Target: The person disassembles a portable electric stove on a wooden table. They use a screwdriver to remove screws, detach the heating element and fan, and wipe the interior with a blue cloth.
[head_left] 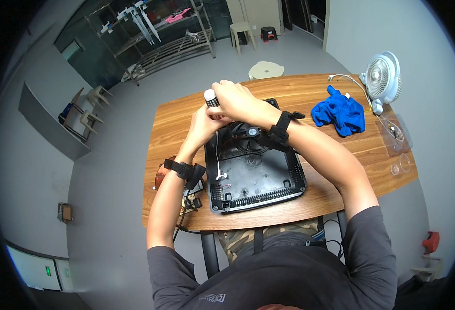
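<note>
Gripping a screwdriver (pixel 210 98) by its black handle, the right hand (pixel 233 101) is clenched above the far edge of an open black casing (pixel 253 168) on the table (pixel 299 90). The left hand (pixel 202 124) sits just beneath, probably steadying the shaft; its grasp is hidden. A fan (pixel 248 135) sits inside the casing. A blue cloth (pixel 341 112) lies well apart.

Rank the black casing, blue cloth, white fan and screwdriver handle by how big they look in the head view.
1. Black casing
2. Blue cloth and white fan: too alike to rank
3. Screwdriver handle, mostly hidden by the hands
</note>
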`<state>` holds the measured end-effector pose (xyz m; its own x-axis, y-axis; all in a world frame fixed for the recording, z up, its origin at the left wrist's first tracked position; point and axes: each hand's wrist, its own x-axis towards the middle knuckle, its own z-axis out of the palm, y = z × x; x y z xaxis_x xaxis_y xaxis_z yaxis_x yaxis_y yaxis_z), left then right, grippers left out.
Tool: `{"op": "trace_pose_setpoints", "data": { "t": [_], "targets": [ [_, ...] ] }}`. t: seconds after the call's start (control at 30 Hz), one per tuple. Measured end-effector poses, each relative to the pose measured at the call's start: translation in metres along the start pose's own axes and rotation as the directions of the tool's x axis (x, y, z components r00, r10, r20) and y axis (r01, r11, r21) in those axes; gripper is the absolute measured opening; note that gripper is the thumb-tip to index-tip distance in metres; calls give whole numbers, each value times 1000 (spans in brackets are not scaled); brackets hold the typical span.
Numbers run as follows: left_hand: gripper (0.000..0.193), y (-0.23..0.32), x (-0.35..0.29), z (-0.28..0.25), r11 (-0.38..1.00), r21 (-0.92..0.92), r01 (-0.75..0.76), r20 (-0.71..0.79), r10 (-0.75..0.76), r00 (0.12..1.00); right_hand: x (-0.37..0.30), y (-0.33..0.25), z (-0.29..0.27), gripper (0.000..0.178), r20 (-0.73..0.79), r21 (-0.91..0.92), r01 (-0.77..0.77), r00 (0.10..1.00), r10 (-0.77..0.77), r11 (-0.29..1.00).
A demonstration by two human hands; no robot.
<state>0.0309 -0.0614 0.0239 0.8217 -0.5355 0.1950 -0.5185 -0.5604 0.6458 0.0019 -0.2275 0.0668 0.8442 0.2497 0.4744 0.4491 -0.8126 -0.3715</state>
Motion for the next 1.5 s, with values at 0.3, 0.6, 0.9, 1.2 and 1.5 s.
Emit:
{"op": "trace_pose_setpoints", "data": {
  "t": [0.3,0.6,0.9,1.2,1.5],
  "targets": [
    [39,-14,0,0,982,-186,23,76,-9,997,1,-5,-11,42,154,63,-65,986,55,996],
    [33,9,-6,6,1000,-20,6,-118,-9,993,3,4,-4,47,80,94,-75,994,68,993],
    [31,17,-8,-1,998,-62,-4,-58,0,998,-9,2,0,49,-17,74,-38,999,39,997],
    [33,18,-10,0,999,-27,-17,-95,14,995,-4,3,0,48,62,155,-47,997,38,987],
    [29,15,-10,1,999,-17,-36,-65,35,997,-10,2,4,53,-39,160,-19,999,26,987]
  ]
}}
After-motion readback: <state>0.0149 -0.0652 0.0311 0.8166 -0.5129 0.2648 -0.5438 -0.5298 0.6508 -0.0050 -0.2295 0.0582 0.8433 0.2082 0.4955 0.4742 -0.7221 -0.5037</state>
